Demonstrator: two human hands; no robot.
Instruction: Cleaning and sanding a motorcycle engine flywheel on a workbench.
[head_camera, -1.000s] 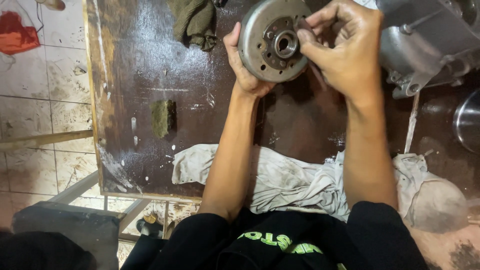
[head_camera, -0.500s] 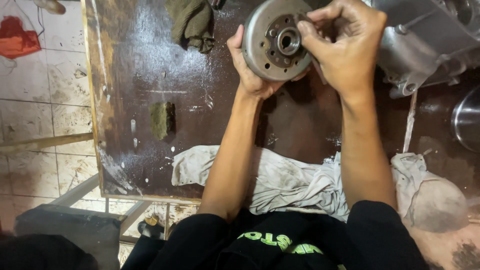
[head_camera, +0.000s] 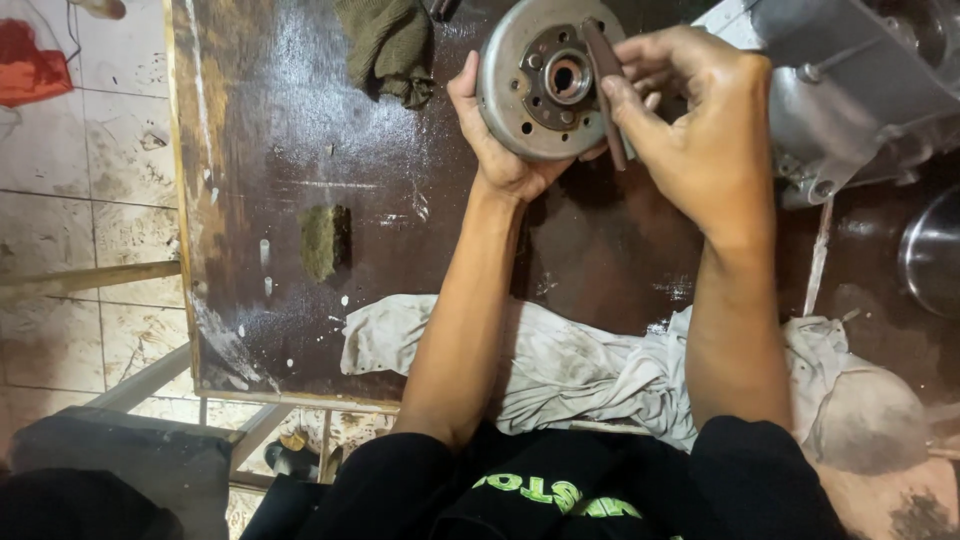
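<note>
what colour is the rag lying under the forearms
Dirty off-white with grey stains; the rag shows clearly in the head view.

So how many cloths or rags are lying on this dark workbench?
2: a dirty white rag under the forearms at the near edge, and an olive-green cloth at the far edge. More may lie out of frame.

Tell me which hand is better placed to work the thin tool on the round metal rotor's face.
Right. The right hand already pinches the thin dark tool against the rotor; the left hand cradles the rotor from behind.
</note>
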